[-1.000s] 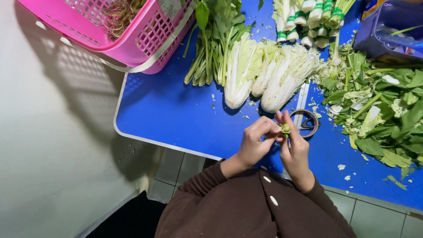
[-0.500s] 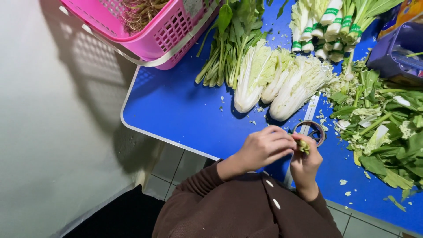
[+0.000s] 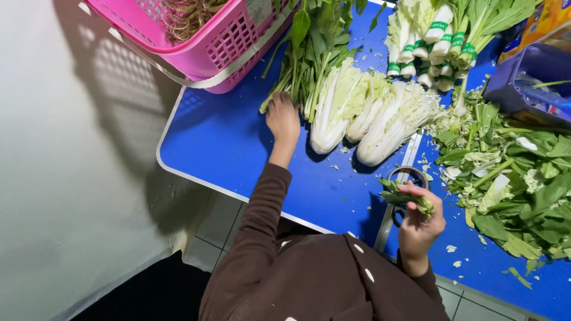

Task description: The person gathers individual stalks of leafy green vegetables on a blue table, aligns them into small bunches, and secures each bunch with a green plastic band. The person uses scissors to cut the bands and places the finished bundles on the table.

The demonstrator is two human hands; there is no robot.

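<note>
Your left hand [image 3: 283, 119], fingers curled loosely, rests on the stem ends of the leafy greens [image 3: 309, 65] at upper centre of the frame. Take them low on the stalks: they look light, limp and easily bruised. Your right hand [image 3: 419, 229], lower right, pinches a small trimmed green piece [image 3: 407, 198] between thumb and fingertips; it seems soft too.
</note>
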